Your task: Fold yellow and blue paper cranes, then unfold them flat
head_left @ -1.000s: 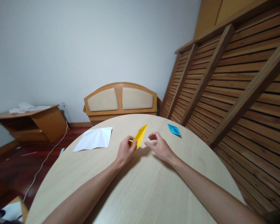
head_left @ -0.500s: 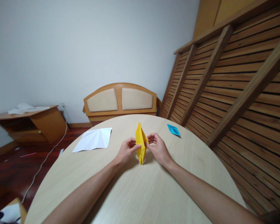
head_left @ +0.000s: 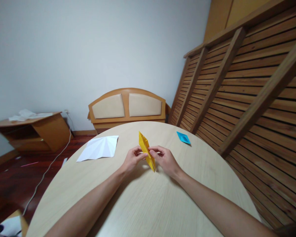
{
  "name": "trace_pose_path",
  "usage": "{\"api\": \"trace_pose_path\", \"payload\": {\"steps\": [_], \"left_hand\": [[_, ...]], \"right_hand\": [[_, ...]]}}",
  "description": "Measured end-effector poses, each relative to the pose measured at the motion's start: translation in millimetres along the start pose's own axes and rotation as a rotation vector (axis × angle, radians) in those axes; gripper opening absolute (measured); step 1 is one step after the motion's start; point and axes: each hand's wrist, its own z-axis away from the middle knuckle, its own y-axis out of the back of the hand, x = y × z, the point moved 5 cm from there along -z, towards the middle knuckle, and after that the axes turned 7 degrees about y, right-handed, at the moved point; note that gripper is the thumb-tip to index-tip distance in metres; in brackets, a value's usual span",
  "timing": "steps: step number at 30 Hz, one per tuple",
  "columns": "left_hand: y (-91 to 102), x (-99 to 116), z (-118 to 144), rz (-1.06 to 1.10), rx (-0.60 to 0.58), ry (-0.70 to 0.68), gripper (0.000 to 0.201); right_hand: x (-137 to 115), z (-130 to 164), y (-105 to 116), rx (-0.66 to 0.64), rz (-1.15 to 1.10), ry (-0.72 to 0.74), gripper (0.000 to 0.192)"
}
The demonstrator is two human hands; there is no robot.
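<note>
Between my hands is a folded yellow paper boat (head_left: 144,144), long and pointed at both ends, held just above the round table (head_left: 143,204). It leans with its far tip to the left and its near tip to the right. My left hand (head_left: 134,158) pinches its left side between thumb and fingers. From the right, my right hand (head_left: 165,160) grips the opposite side with thumb and fingertips. Parts of the curled fingers are hidden behind the paper.
A creased white paper sheet (head_left: 98,148) lies on the table's left side. A small blue folded paper boat (head_left: 183,137) rests at the back right. Beyond stand a headboard (head_left: 126,105), a low wooden cabinet (head_left: 49,128) and a slatted wooden frame (head_left: 236,89) on the right.
The yellow paper has tilted, its far tip swinging left and its near tip right. Its sides look closer together, and my right hand has shifted slightly left with it.
</note>
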Motion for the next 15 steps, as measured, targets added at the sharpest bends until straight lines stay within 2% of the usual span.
{"api": "trace_pose_path", "payload": {"steps": [4,8,15], "left_hand": [[2.3,0.9,0.2,0.002,0.005,-0.020,0.045],[3.5,-2.5,-0.4,0.008,-0.018,-0.025,0.044],[3.9,-5.9,-1.5,0.043,-0.012,0.011,0.050]], "right_hand": [[-3.0,2.4,-1.7,-0.016,0.055,0.020,0.028],[-3.2,2.1,-1.8,-0.021,0.080,0.085,0.016],[1.8,-0.9,-0.2,-0.047,0.035,0.048,0.024]]}}
